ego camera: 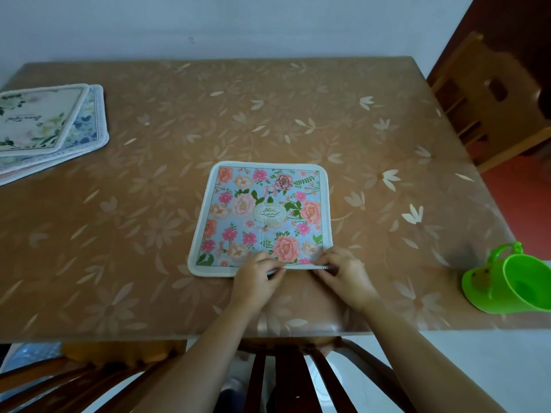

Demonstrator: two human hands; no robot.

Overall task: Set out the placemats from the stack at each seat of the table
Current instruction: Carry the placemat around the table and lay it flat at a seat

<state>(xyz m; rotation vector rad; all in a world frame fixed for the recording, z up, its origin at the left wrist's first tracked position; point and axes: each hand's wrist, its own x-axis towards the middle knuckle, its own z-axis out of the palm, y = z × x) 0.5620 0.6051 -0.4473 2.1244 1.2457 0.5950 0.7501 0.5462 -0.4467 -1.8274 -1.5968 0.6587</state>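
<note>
Pink-flowered blue square placemat [262, 216] lies flat, centre of the brown leaf-patterned table [179, 114]. Its six o'clock edge is pinched by left hand [258, 281] and right hand [343, 275], fingers curled on the trim. Stack of pale floral placemats [44, 126] sits at ten o'clock.

The floral placemat [238, 204], toward 6 o'clock on the table [298, 114], bears a cream oval badge [267, 215] at its centre. Its sideways capitals seem to spell GARDEN, though only G, A, R and N are sure. At 10 o'clock, the cursive line on the top mat [38, 114] of the stack [92, 135] is unreadable.
</note>
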